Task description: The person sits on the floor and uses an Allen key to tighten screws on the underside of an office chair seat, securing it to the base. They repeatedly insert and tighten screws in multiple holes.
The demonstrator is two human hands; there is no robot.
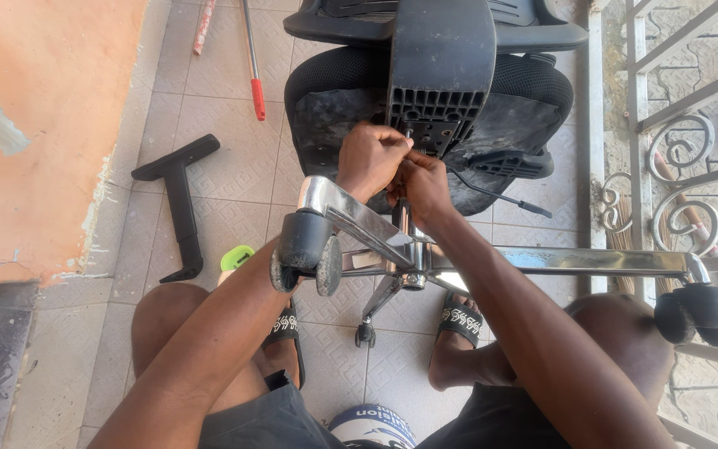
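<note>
Left hand (pixel 369 158) and right hand (pixel 421 185), both clenched, grip a small tool at the black mechanism plate (pixel 442 62) of an overturned office chair (pixel 508 116). Chrome star base (pixel 392 245) lies directly below the hands; detached black armrest (pixel 178 195) lies left on the floor.

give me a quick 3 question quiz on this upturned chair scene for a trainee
1. True or false: both hands are at the underside of the office chair, close to the black mechanism plate.
2. Which loose part lies on the tiles to the person's left? A) a black armrest B) a spare wheel C) a seat cushion
3. Fill in: the chrome star base points up toward the camera, and a ____ is fitted to the end of its arms.

Key
1. True. The left hand and right hand meet just below the plate, beside the gas column.
2. A, the black armrest.
3. caster wheel.
</note>
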